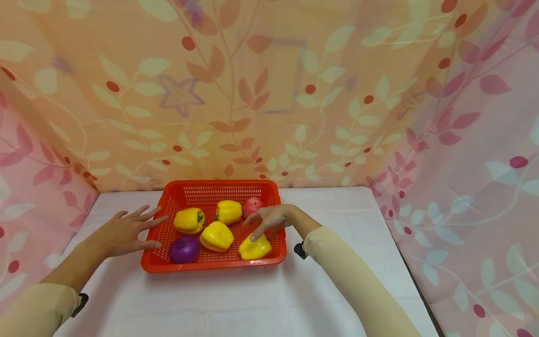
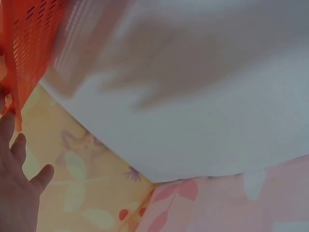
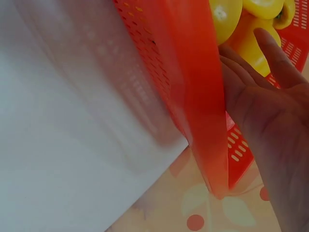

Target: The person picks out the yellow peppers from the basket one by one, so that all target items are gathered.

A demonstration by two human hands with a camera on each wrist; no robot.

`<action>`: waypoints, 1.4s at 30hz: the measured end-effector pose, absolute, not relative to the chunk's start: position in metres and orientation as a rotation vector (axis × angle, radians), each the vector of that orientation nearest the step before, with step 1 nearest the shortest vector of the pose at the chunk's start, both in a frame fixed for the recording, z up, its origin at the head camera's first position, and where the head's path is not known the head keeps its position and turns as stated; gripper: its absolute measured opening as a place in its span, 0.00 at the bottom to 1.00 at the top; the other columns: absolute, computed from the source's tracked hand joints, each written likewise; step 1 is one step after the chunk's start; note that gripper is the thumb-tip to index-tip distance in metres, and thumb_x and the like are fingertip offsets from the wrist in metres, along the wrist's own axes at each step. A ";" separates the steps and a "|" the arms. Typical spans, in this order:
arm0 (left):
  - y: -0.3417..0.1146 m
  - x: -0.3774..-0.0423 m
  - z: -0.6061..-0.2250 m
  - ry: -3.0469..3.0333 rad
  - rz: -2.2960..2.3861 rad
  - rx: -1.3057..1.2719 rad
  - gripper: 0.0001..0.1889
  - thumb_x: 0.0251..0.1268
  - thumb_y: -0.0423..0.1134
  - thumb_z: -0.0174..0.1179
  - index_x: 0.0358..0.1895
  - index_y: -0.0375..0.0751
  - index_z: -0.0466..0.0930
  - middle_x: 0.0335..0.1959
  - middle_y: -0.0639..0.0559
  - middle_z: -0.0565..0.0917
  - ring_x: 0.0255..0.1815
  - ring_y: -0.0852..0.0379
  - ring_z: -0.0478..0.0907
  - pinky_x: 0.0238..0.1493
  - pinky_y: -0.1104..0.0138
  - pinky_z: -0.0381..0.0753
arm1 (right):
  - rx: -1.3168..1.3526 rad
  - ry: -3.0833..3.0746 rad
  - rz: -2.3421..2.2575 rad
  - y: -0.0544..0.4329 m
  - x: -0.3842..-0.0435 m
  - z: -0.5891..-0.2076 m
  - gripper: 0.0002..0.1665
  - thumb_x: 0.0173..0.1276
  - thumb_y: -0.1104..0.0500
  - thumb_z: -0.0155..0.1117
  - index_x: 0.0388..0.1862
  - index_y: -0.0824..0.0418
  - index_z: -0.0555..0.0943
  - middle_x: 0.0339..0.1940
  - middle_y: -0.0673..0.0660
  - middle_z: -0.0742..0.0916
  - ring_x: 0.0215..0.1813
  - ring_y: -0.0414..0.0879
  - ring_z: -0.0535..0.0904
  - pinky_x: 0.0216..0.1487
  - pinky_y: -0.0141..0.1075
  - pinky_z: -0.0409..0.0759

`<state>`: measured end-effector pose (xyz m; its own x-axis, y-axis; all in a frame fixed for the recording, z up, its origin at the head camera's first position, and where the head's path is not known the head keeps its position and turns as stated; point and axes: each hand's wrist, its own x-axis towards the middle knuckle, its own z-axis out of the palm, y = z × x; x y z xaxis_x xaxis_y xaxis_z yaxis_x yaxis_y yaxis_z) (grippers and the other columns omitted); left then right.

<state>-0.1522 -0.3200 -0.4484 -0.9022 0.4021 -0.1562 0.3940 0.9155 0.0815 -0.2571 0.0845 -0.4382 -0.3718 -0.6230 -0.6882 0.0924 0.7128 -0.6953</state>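
Note:
On the table stands a red plastic basket [image 1: 214,267] with slotted walls. My left hand [image 1: 128,234] is over its left rim, fingers spread and straight, holding nothing. Past the right rim reaches my right hand [image 1: 271,219], fingers loosely bent inside the basket. Its thumb overlaps a yellow bell pepper [image 1: 255,248] at the front right; the right wrist view shows thumb and fingers apart. More yellow bell peppers lie around: one at left [image 1: 188,221], one in the middle [image 1: 216,237] and one at the back [image 1: 229,212]. A purple onion [image 1: 184,249] sits front left. A pinkish-red round fruit [image 1: 253,206] is partly behind my right hand.
A white cloth [image 1: 236,304] covers the table under the basket. Floral curtains [image 1: 261,93] rise behind and at both sides, with the back one close behind the basket. Dark bands [image 1: 301,251] show at both sleeve cuffs.

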 end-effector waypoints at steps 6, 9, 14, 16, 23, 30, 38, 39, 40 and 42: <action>-0.319 -0.152 -0.449 2.899 0.108 0.596 0.43 0.58 0.72 0.57 0.72 0.50 0.70 0.75 0.38 0.64 0.74 0.28 0.55 0.64 0.27 0.54 | -0.386 1.785 -0.701 0.078 -0.263 -0.439 0.42 0.60 0.54 0.75 0.72 0.55 0.71 0.73 0.56 0.69 0.65 0.54 0.73 0.55 0.52 0.82; -0.319 -0.151 -0.450 2.901 0.111 0.603 0.43 0.59 0.72 0.57 0.72 0.50 0.70 0.75 0.38 0.64 0.74 0.28 0.55 0.64 0.27 0.55 | -0.366 1.787 -0.651 0.075 -0.265 -0.438 0.42 0.59 0.54 0.76 0.72 0.55 0.71 0.72 0.55 0.69 0.62 0.54 0.74 0.55 0.52 0.82; -0.317 -0.151 -0.450 2.898 0.123 0.603 0.43 0.59 0.72 0.57 0.72 0.50 0.70 0.75 0.38 0.63 0.74 0.28 0.55 0.64 0.27 0.55 | -0.323 1.797 -0.596 0.069 -0.267 -0.440 0.42 0.59 0.54 0.76 0.72 0.56 0.72 0.69 0.56 0.71 0.61 0.54 0.74 0.53 0.51 0.83; -0.317 -0.151 -0.450 2.896 0.126 0.600 0.43 0.58 0.72 0.57 0.72 0.50 0.70 0.75 0.38 0.63 0.74 0.28 0.55 0.64 0.27 0.55 | -0.302 1.803 -0.581 0.067 -0.268 -0.441 0.40 0.59 0.55 0.76 0.71 0.56 0.73 0.67 0.57 0.73 0.61 0.55 0.74 0.51 0.51 0.84; -0.317 -0.153 -0.451 2.893 0.136 0.595 0.43 0.58 0.73 0.56 0.72 0.51 0.70 0.76 0.38 0.63 0.74 0.27 0.54 0.63 0.27 0.55 | -0.253 1.803 -0.553 0.060 -0.267 -0.445 0.33 0.61 0.60 0.74 0.66 0.56 0.78 0.62 0.57 0.76 0.59 0.56 0.75 0.54 0.54 0.82; -0.317 -0.152 -0.451 2.888 0.165 0.588 0.43 0.58 0.72 0.57 0.72 0.50 0.70 0.76 0.38 0.63 0.74 0.27 0.54 0.63 0.27 0.55 | -0.242 1.827 -0.522 0.058 -0.266 -0.450 0.28 0.62 0.64 0.72 0.63 0.57 0.80 0.57 0.56 0.79 0.57 0.56 0.77 0.53 0.51 0.83; -0.319 -0.152 -0.451 2.884 0.160 0.571 0.43 0.58 0.72 0.57 0.73 0.51 0.69 0.76 0.38 0.62 0.74 0.27 0.54 0.63 0.26 0.55 | -0.224 1.850 -0.535 0.056 -0.264 -0.450 0.22 0.62 0.64 0.73 0.56 0.58 0.84 0.51 0.58 0.82 0.53 0.55 0.80 0.52 0.49 0.84; -0.320 -0.151 -0.451 2.885 0.160 0.571 0.43 0.58 0.72 0.57 0.73 0.51 0.69 0.76 0.38 0.62 0.74 0.27 0.54 0.63 0.26 0.55 | -0.229 1.847 -0.535 0.056 -0.264 -0.449 0.22 0.62 0.64 0.73 0.56 0.58 0.84 0.51 0.58 0.82 0.52 0.55 0.80 0.52 0.49 0.84; -0.320 -0.151 -0.451 2.886 0.161 0.571 0.43 0.58 0.72 0.57 0.73 0.51 0.69 0.76 0.38 0.62 0.74 0.27 0.54 0.62 0.26 0.56 | -0.234 1.844 -0.538 0.056 -0.264 -0.448 0.22 0.62 0.64 0.73 0.56 0.59 0.84 0.51 0.59 0.82 0.52 0.55 0.81 0.53 0.49 0.84; -0.321 -0.150 -0.451 2.888 0.162 0.571 0.43 0.58 0.71 0.57 0.73 0.51 0.69 0.76 0.38 0.63 0.74 0.26 0.55 0.62 0.26 0.56 | -0.240 1.840 -0.540 0.056 -0.264 -0.444 0.23 0.62 0.64 0.73 0.56 0.58 0.83 0.52 0.58 0.82 0.52 0.55 0.80 0.53 0.48 0.83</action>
